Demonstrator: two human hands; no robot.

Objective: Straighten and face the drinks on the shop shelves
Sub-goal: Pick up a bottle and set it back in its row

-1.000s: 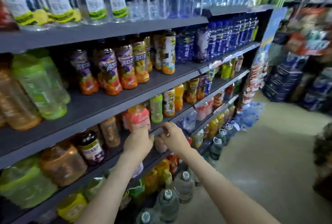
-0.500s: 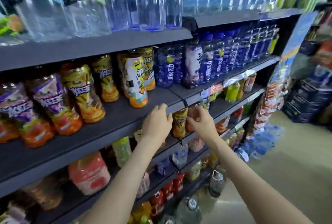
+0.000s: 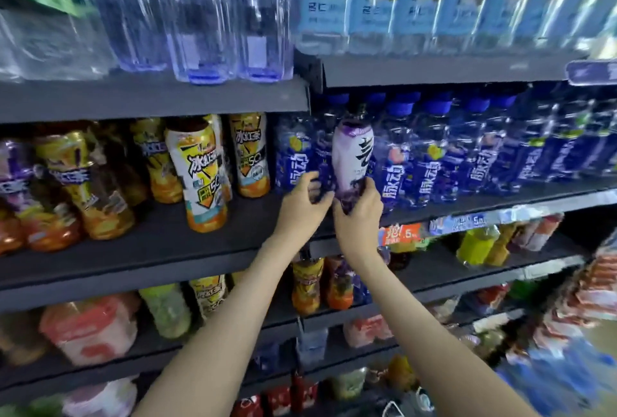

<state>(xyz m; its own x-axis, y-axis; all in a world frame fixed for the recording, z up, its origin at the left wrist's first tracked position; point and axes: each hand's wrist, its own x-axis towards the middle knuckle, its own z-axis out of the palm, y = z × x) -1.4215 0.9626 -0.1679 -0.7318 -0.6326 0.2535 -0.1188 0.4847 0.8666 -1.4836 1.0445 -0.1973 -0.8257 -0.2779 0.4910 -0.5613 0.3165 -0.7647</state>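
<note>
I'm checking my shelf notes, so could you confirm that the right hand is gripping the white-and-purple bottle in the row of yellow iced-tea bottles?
Not quite. The right hand does grip the white-and-purple bottle, but that bottle is in the row of blue bottles, not the yellow iced-tea bottles, which are further left on the shelf. The head view shows this.
</note>
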